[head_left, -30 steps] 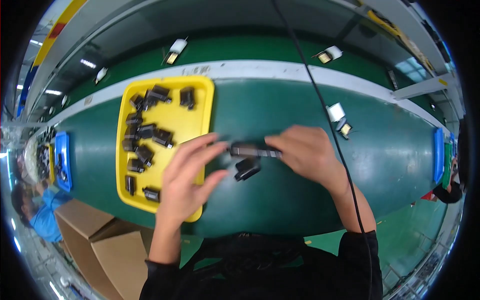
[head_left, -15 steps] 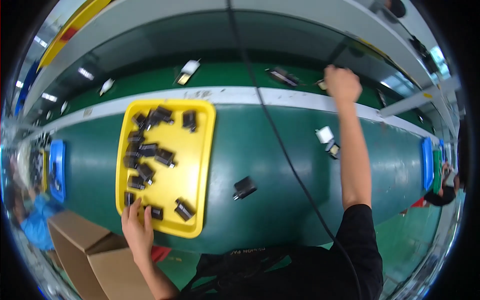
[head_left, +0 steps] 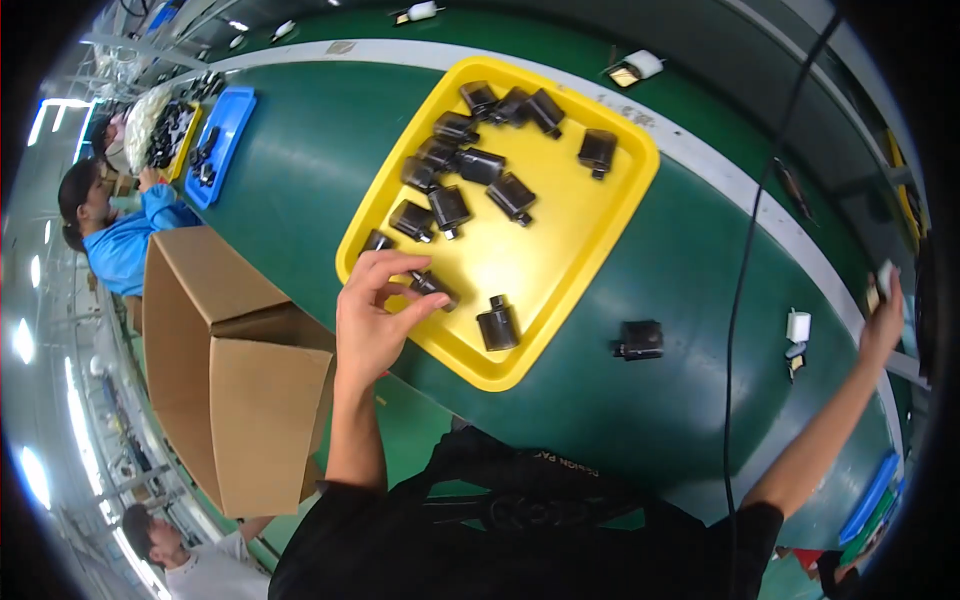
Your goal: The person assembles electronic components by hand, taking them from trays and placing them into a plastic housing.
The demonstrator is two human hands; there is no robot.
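At the near left edge of the yellow tray (head_left: 560, 335), my left hand (head_left: 372, 318) has its thumb and fingers closed around a small black block with a short narrow end (head_left: 433, 289). Several similar black blocks (head_left: 480, 165) lie in the tray, mostly along its left and far sides. Far out to the right, my right hand (head_left: 881, 322) pinches a white-and-gold piece (head_left: 882, 282) near the rail; part of it is hidden by the fingers. A single black block (head_left: 638, 340) rests on the green table (head_left: 600, 410) right of the tray.
A white-and-gold piece (head_left: 797, 328) lies on the table near my right forearm. More pieces sit on the belt (head_left: 530, 25) beyond the white rail. A black cable (head_left: 745, 260) hangs across. An open cardboard box (head_left: 265, 420) stands at the left; people (head_left: 130, 225) work beyond.
The view has turned left, so the tray appears more central. My left fingers have closed on a black block. My right hand now shows a white-and-gold piece in its grip.
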